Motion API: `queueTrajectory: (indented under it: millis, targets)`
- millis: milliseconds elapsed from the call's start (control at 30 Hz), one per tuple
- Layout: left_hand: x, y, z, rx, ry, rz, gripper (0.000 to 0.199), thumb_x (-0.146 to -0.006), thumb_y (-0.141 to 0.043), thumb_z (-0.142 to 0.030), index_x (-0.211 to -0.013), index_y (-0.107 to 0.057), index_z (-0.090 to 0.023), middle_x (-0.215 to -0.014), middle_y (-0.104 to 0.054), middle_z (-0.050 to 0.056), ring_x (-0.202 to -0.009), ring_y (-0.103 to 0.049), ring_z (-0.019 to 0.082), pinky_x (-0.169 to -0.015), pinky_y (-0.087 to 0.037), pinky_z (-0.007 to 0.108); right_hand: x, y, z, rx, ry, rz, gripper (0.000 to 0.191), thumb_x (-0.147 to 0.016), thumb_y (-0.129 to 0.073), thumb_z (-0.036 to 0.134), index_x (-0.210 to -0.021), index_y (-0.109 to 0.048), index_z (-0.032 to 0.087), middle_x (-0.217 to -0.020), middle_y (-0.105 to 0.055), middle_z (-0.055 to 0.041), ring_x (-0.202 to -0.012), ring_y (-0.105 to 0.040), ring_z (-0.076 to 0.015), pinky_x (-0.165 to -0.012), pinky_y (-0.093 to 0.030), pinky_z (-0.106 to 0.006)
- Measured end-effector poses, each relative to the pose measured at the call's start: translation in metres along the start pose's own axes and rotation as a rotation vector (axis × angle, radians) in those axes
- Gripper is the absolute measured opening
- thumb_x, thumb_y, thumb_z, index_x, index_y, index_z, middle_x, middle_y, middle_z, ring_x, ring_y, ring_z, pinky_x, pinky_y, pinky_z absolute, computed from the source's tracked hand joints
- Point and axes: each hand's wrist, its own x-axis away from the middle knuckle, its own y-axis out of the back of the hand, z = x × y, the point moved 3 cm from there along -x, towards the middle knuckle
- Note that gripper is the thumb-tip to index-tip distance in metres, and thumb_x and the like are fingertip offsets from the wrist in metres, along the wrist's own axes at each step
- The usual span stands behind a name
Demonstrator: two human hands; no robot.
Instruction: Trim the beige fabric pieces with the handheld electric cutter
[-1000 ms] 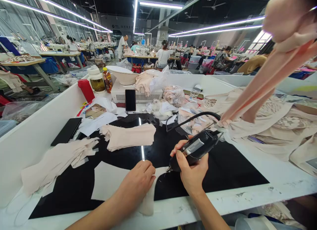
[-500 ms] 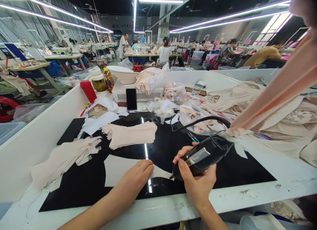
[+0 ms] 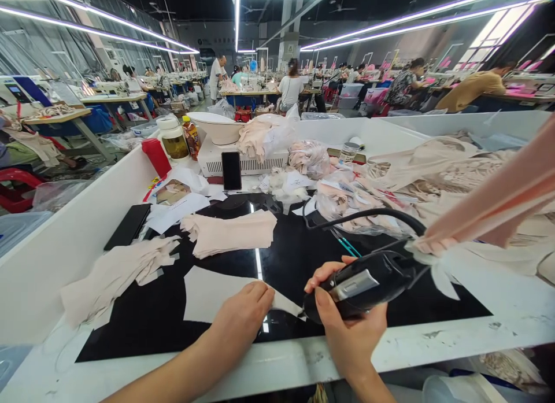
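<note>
A pale, flat fabric piece (image 3: 208, 296) lies on the black board (image 3: 143, 319), its right end narrowing to a point. My left hand (image 3: 247, 307) rests on it, knuckles up, fingers closed at the fabric; the fingertips are hidden. My right hand (image 3: 347, 328) is wrapped round a black corded power tool (image 3: 364, 284) with a silver switch plate. The tool's small metal tip meets the narrow right end of the fabric. A pink cloth strip (image 3: 489, 195) is tied to the tool's back end and runs up to the right.
Behind the piece lies a stack of pale fabric pieces (image 3: 234, 232), with another stack (image 3: 117, 278) at left. Teal tweezers (image 3: 346, 243) lie beyond the tool. A phone (image 3: 231, 170) leans on a white box (image 3: 255, 158). Bagged fabric (image 3: 342, 200) fills the back right. Workers sit farther off.
The view has shifted slightly. The tool's back end and the pink strip have swung to the right, showing more of the tweezers. Both hands keep their places at the fabric.
</note>
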Motion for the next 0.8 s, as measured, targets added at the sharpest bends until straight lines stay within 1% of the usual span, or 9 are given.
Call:
queueTrajectory:
  millis: [67,100,200,233,300,367,500,667,800]
  targets:
    - [0.000,-0.003,-0.005,-0.109,-0.052,-0.038,0.009,-0.106,-0.054,-0.013,-0.111,-0.061,-0.017,-0.103,-0.065,0.006,-0.097,-0.066,0.023,-0.088,-0.058,0.035,0.001,0.000,0.001,-0.018,-0.003,-0.001,0.045,-0.080,-0.080,0.015,-0.118,-0.058,0.025,-0.079,-0.068,0.0037,-0.063,-0.066,-0.0132,-0.062,-0.059,-0.028]
    - [0.000,-0.005,-0.008,-0.167,-0.081,-0.056,0.013,-0.106,-0.060,-0.022,-0.117,-0.061,-0.016,-0.106,-0.066,0.008,-0.102,-0.066,0.025,-0.091,-0.058,0.037,0.001,0.000,0.001,-0.028,-0.007,0.004,0.045,-0.081,-0.080,0.015,-0.118,-0.058,0.025,-0.080,-0.068,0.0034,-0.063,-0.066,-0.0133,-0.062,-0.059,-0.028]
    - [0.003,-0.013,-0.016,-0.258,-0.111,-0.098,0.064,-0.090,-0.079,-0.054,-0.136,-0.057,-0.014,-0.117,-0.067,0.017,-0.115,-0.065,0.035,-0.097,-0.057,0.046,0.002,0.001,0.002,-0.039,-0.028,0.024,0.044,-0.081,-0.081,0.015,-0.118,-0.058,0.025,-0.081,-0.068,0.0027,-0.063,-0.067,-0.0137,-0.061,-0.059,-0.028]
    - [0.005,-0.015,-0.018,-0.259,-0.107,-0.111,0.077,-0.084,-0.081,-0.062,-0.140,-0.056,-0.016,-0.121,-0.067,0.019,-0.118,-0.064,0.038,-0.098,-0.056,0.050,0.002,0.002,0.002,-0.039,-0.031,0.027,0.044,-0.082,-0.081,0.015,-0.118,-0.058,0.026,-0.081,-0.068,0.0027,-0.064,-0.067,-0.0138,-0.062,-0.059,-0.029]
    - [0.008,-0.019,-0.023,-0.248,-0.095,-0.123,0.091,-0.077,-0.081,-0.072,-0.146,-0.052,-0.022,-0.130,-0.064,0.022,-0.125,-0.061,0.044,-0.101,-0.054,0.057,0.003,0.003,0.002,-0.039,-0.040,0.033,0.043,-0.083,-0.081,0.016,-0.118,-0.058,0.026,-0.081,-0.068,0.0027,-0.065,-0.067,-0.0139,-0.063,-0.060,-0.029]
    - [0.011,-0.022,-0.027,-0.232,-0.081,-0.121,0.092,-0.075,-0.079,-0.076,-0.149,-0.051,-0.027,-0.140,-0.060,0.024,-0.131,-0.057,0.047,-0.103,-0.051,0.062,0.003,0.004,0.001,-0.043,-0.054,0.036,0.042,-0.084,-0.082,0.018,-0.118,-0.059,0.027,-0.081,-0.067,0.0025,-0.066,-0.066,-0.0141,-0.065,-0.060,-0.030]
    - [0.013,-0.027,-0.032,-0.186,-0.055,-0.096,0.088,-0.078,-0.077,-0.076,-0.149,-0.052,-0.029,-0.150,-0.054,0.025,-0.137,-0.053,0.047,-0.106,-0.048,0.065,0.004,0.007,-0.001,-0.056,-0.076,0.033,0.042,-0.083,-0.084,0.020,-0.117,-0.060,0.028,-0.083,-0.066,0.0021,-0.069,-0.065,-0.0147,-0.066,-0.060,-0.032]
    - [0.011,-0.030,-0.036,-0.176,-0.035,-0.098,0.088,-0.078,-0.077,-0.076,-0.148,-0.053,-0.028,-0.150,-0.055,0.026,-0.138,-0.053,0.048,-0.106,-0.048,0.066,-0.003,0.010,-0.002,-0.078,-0.095,0.075,0.041,-0.084,-0.082,0.019,-0.117,-0.061,0.029,-0.084,-0.065,0.0020,-0.070,-0.065,-0.0156,-0.064,-0.060,-0.033]
    - [0.009,-0.032,-0.038,-0.188,-0.030,-0.096,0.090,-0.077,-0.076,-0.078,-0.148,-0.053,-0.027,-0.147,-0.057,0.028,-0.135,-0.056,0.050,-0.104,-0.051,0.065,-0.018,0.004,0.000,-0.085,-0.036,0.017,0.042,-0.082,-0.082,0.019,-0.117,-0.062,0.028,-0.082,-0.065,0.0029,-0.067,-0.063,-0.0152,-0.059,-0.059,-0.032]
